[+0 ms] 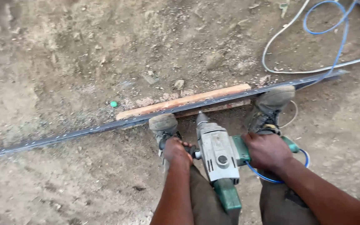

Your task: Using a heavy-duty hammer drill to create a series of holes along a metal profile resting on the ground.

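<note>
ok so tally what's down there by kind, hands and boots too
hands: 2 (left hand, right hand)
boots: 2 (left boot, right boot)
electric drill: 1
perforated metal bar: 1
wooden batten: 1
cables: 2 (blue cable, white cable)
green cap: 1
total: 10

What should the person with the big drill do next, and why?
Probably press the drill straight down, gently. Its tip sits on the long metal strip, which lies over a wooden board and is pinned by both boots. The left hand and right hand each grip a handle, so it looks steadied.
</note>
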